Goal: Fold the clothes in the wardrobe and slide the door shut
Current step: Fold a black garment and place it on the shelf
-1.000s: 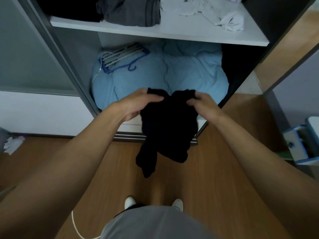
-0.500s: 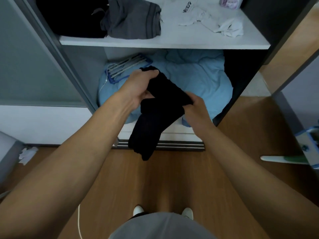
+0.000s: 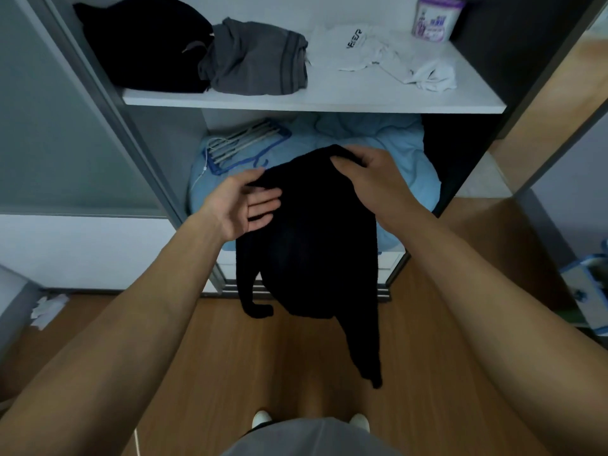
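Where the black garment point(image 3: 312, 241) was bunched, it now hangs spread: right hand point(image 3: 365, 174) pinches its top edge, left hand point(image 3: 243, 205) flat, fingers point(image 3: 266, 202) straight. Blue bedding point(image 3: 394, 149) behind.

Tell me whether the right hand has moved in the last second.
Yes. The right hand, gripping the black garment, has moved from the blue duvet's front edge to over its middle, towards the white shelf.
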`<action>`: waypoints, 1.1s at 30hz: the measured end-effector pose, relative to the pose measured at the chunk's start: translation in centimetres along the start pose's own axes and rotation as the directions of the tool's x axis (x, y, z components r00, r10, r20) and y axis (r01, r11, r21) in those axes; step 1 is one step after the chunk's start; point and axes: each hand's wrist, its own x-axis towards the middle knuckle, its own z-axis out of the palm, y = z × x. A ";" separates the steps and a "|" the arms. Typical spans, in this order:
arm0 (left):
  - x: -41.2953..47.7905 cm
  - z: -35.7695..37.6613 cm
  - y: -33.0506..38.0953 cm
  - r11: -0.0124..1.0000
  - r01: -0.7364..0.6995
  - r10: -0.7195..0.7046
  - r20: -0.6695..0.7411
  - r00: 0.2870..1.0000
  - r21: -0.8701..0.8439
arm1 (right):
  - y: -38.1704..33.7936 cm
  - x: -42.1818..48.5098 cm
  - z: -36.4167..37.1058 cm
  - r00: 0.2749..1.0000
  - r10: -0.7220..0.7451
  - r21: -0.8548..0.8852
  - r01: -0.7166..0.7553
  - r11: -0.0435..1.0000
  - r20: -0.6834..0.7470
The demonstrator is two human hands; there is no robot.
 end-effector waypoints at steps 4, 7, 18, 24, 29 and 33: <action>0.8 1.1 -3.1 0.879 -0.112 0.177 -0.099 0.979 0.464 | 0.0 0.0 0.4 0.999 0.027 -0.003 -0.027 1.000 -0.026; 1.5 2.3 -4.5 0.746 -0.302 0.366 0.013 0.931 0.594 | 0.0 -0.1 0.2 0.998 0.051 0.004 -0.051 0.999 -0.022; 2.3 4.6 -4.6 0.817 -0.508 0.476 0.178 0.861 0.273 | 4.2 -2.8 -4.8 0.960 0.242 0.153 -0.221 0.963 -0.137; 2.3 4.8 -2.8 0.690 -0.588 0.601 0.119 0.790 0.421 | 6.0 -5.0 -4.9 0.930 0.349 -0.071 -0.342 0.937 0.113; 2.6 3.7 -3.1 0.494 -0.574 0.634 0.182 0.752 0.653 | 4.2 -5.5 -2.9 0.910 0.282 -0.281 -0.198 0.939 0.302; 2.8 0.3 -6.0 0.629 -0.424 0.372 0.227 0.900 0.652 | 3.8 -5.3 -3.2 0.986 0.102 -0.182 -0.077 0.980 0.132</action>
